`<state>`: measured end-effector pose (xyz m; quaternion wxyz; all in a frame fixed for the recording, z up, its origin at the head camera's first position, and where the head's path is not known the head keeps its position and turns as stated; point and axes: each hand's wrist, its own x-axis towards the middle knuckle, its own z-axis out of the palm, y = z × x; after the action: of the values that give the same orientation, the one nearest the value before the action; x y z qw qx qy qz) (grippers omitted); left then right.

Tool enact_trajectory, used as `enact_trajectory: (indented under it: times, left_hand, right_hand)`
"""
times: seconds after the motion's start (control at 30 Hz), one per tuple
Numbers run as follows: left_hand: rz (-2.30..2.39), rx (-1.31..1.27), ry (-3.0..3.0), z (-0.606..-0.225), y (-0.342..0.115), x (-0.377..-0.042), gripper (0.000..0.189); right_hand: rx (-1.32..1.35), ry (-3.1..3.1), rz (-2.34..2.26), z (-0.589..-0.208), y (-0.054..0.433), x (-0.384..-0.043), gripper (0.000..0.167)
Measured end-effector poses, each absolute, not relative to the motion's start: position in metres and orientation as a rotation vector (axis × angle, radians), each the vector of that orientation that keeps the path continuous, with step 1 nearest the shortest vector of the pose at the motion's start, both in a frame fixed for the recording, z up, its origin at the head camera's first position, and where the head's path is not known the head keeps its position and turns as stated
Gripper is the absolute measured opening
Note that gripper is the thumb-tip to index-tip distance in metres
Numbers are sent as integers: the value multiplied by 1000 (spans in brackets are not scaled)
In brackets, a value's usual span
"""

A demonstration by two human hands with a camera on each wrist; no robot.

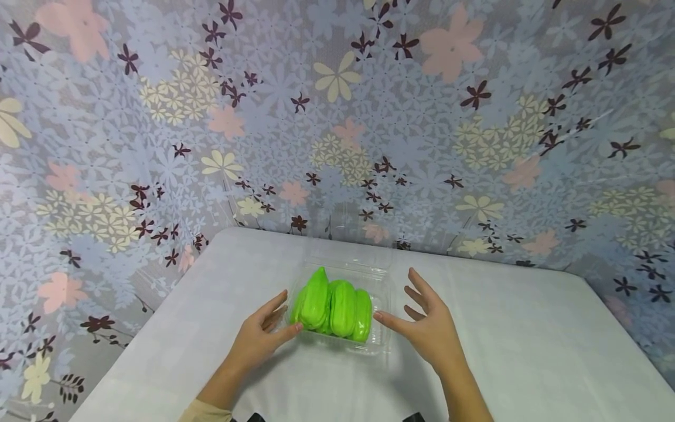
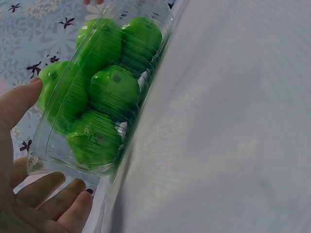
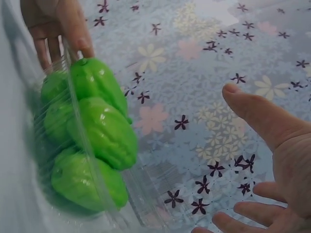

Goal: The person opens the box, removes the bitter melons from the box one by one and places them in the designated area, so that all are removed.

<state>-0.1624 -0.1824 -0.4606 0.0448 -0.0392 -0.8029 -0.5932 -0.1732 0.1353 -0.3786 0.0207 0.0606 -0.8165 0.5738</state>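
A clear plastic box (image 1: 381,335) on the table holds several glossy green, lobed, pepper-like pieces (image 1: 344,308), some piled above the rim. My left hand (image 1: 261,335) is at the box's left end, its fingers loosely bent outside the end wall. In the left wrist view its thumb (image 2: 22,102) reaches over to the topmost green piece (image 2: 62,94), its tip right at the surface. To the right of the box, my right hand (image 1: 429,328) is spread and holds nothing. Its thumb (image 3: 257,109) points toward the box, apart from the green pieces in the right wrist view.
The box's clear lid (image 1: 348,234) stands raised at the back, hinged along the far edge. A white cloth (image 1: 527,328) covers the table. Behind it rises a wall (image 1: 337,129) of flower-patterned covering, close to the table's far edge.
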Motion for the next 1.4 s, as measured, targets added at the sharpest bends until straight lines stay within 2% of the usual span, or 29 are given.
enact_trajectory:
  times: [0.67,1.4]
  left_hand:
    - [-1744,-159,-2545,-467,-183,-166,88]
    - [-1683,-153,-2610,-464,-185,-165,88]
  right_hand:
    - [324,-2515,1895,-389,110,-175,107]
    - [274,-2553,1876,-404,80,-174,108]
